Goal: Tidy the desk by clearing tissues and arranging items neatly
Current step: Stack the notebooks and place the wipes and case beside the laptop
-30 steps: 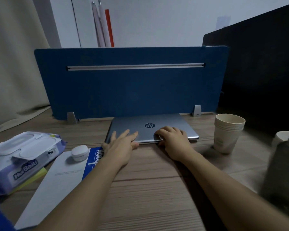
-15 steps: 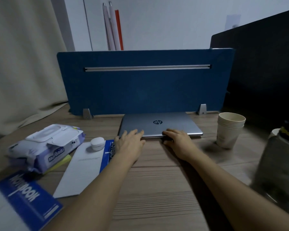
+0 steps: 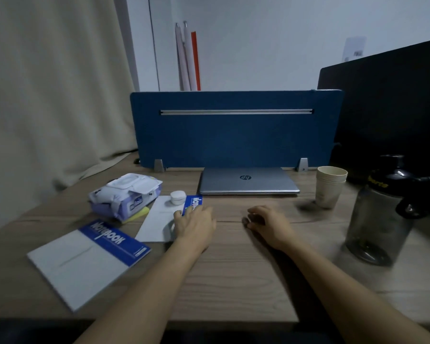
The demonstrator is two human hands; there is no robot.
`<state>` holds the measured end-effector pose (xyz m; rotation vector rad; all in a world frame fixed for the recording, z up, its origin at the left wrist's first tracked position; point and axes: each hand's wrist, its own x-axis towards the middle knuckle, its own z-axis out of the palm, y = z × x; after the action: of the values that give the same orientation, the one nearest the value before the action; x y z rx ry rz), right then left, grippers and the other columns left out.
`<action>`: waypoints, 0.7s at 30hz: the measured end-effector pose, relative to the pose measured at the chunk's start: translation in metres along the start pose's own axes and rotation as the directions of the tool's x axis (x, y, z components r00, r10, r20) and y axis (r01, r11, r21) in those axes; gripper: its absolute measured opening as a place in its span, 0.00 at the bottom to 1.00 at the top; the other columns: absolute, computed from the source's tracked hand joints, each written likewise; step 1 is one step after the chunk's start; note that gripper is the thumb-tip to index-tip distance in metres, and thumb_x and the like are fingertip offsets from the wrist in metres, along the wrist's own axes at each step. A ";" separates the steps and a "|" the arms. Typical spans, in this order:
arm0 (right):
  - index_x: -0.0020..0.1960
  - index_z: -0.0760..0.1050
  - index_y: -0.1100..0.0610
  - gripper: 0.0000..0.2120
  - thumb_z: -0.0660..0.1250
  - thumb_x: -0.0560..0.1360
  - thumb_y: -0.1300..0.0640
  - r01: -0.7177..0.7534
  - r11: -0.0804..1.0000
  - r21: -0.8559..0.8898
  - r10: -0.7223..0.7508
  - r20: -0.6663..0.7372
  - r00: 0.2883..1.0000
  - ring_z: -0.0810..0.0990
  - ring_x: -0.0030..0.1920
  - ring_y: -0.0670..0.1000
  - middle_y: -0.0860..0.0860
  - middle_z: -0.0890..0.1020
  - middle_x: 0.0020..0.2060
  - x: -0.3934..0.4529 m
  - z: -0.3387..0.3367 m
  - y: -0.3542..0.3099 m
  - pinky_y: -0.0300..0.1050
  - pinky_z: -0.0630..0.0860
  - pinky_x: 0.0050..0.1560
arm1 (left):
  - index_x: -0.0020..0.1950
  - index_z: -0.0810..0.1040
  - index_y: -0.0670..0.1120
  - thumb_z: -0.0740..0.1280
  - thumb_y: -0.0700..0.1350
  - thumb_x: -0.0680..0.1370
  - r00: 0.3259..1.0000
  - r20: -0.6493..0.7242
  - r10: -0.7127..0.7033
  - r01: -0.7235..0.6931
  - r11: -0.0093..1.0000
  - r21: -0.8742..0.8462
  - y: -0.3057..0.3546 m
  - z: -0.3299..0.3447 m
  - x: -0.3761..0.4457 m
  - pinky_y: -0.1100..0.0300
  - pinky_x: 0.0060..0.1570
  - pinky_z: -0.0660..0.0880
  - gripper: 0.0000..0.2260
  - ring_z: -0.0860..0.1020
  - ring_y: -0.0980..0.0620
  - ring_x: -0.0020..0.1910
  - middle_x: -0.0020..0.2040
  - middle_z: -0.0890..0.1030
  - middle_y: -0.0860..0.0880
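My laptop (image 3: 248,181) lies shut and flat against the foot of the blue divider (image 3: 233,130), square to the desk (image 3: 233,281) edge. No loose tissues show anywhere near it; the only tissue item is the wipes pack (image 3: 126,194), well left of the laptop, sitting partly on a yellow pad (image 3: 140,212).

My left hand (image 3: 195,225) is down in front of the laptop's left corner, fingers loosely spread, resting on the edge of a notebook (image 3: 159,219) and gripping nothing. My right hand (image 3: 267,223) hovers low in front of the laptop's middle, fingers curled narrow and empty.

A small white case (image 3: 178,196) sits on that notebook, just left of the laptop's near corner. A second notebook (image 3: 87,256) lies askew, further left and nearer me. Right of the laptop stands a stack of paper cups (image 3: 330,186), and beyond that a dark bottle (image 3: 380,212).

I judge the notebooks come next. The risk: if I drag or lift the one under my left hand, the white case slides off and rolls. The notebook's far end also looks tucked near the pad, so pulling may skew the wipes pack. A careless right-hand sweep would tip the light cups.
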<state>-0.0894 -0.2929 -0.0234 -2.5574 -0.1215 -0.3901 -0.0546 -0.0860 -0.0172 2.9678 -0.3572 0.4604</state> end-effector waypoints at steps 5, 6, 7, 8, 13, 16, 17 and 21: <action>0.66 0.76 0.57 0.22 0.73 0.74 0.53 0.008 0.998 0.068 -0.008 0.003 1.000 0.79 0.60 0.52 0.54 0.79 0.62 -0.022 0.007 -0.025 0.40 0.71 0.60 | 0.68 0.70 0.53 0.56 0.58 0.79 0.999 0.033 -0.013 0.014 0.999 -0.033 -0.024 -0.011 -0.035 0.45 0.61 0.66 0.20 0.70 0.46 0.65 0.68 0.73 0.51; 0.66 0.76 0.57 0.22 0.73 0.74 0.53 0.009 0.997 0.074 -0.010 0.015 1.000 0.79 0.60 0.52 0.54 0.79 0.62 -0.023 0.009 -0.027 0.44 0.73 0.62 | 0.69 0.69 0.54 0.55 0.59 0.79 0.999 0.031 -0.012 0.013 0.999 -0.030 -0.029 -0.012 -0.038 0.45 0.61 0.66 0.21 0.70 0.46 0.65 0.68 0.73 0.51; 0.67 0.75 0.56 0.23 0.73 0.74 0.52 0.010 0.997 0.078 -0.012 0.027 1.000 0.78 0.61 0.52 0.53 0.79 0.62 -0.024 0.011 -0.033 0.46 0.73 0.63 | 0.70 0.69 0.54 0.55 0.60 0.79 0.999 0.028 -0.016 0.017 1.000 -0.024 -0.036 -0.014 -0.042 0.45 0.61 0.66 0.21 0.70 0.46 0.65 0.68 0.73 0.51; 0.67 0.75 0.55 0.24 0.73 0.74 0.51 0.012 0.996 0.084 -0.015 0.036 0.999 0.78 0.61 0.52 0.53 0.79 0.63 -0.024 0.014 -0.038 0.48 0.73 0.63 | 0.70 0.69 0.54 0.55 0.61 0.79 0.999 0.025 -0.022 0.022 1.000 -0.020 -0.044 -0.016 -0.046 0.45 0.61 0.66 0.21 0.70 0.46 0.65 0.68 0.73 0.51; 0.68 0.73 0.55 0.25 0.72 0.74 0.49 0.031 0.985 0.170 -0.041 0.060 0.997 0.78 0.62 0.51 0.53 0.78 0.64 -0.016 0.034 -0.063 0.52 0.74 0.64 | 0.70 0.69 0.54 0.57 0.61 0.79 0.996 -0.059 -0.071 0.070 0.997 -0.021 -0.093 -0.034 -0.053 0.45 0.62 0.68 0.22 0.70 0.46 0.67 0.69 0.73 0.51; 0.68 0.73 0.54 0.24 0.71 0.75 0.49 0.049 0.974 0.220 -0.061 0.047 0.997 0.78 0.62 0.50 0.52 0.77 0.65 -0.005 0.049 -0.077 0.51 0.75 0.63 | 0.70 0.69 0.54 0.60 0.59 0.78 0.984 -0.137 -0.110 0.107 0.994 -0.030 -0.121 -0.042 -0.052 0.45 0.59 0.69 0.21 0.69 0.45 0.66 0.69 0.72 0.50; 0.68 0.73 0.54 0.23 0.71 0.75 0.50 0.055 0.971 0.235 -0.066 0.039 0.997 0.78 0.61 0.49 0.52 0.77 0.65 0.000 0.054 -0.082 0.49 0.75 0.63 | 0.69 0.70 0.54 0.61 0.58 0.78 0.978 -0.175 -0.116 0.115 0.993 -0.018 -0.130 -0.044 -0.052 0.45 0.57 0.70 0.20 0.70 0.45 0.65 0.67 0.73 0.49; 0.67 0.74 0.51 0.21 0.69 0.76 0.49 0.093 0.968 0.232 -0.092 -0.013 0.996 0.76 0.59 0.48 0.51 0.77 0.65 0.021 0.074 -0.098 0.42 0.72 0.55 | 0.63 0.74 0.49 0.66 0.56 0.77 0.932 -0.337 -0.133 0.137 0.991 -0.014 -0.158 -0.048 -0.047 0.46 0.52 0.72 0.18 0.72 0.43 0.58 0.60 0.74 0.46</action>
<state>-0.0673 -0.1700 -0.0277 -2.3261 -0.2705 -0.3895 -0.0724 0.0839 0.0010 2.8215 -0.1132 0.9365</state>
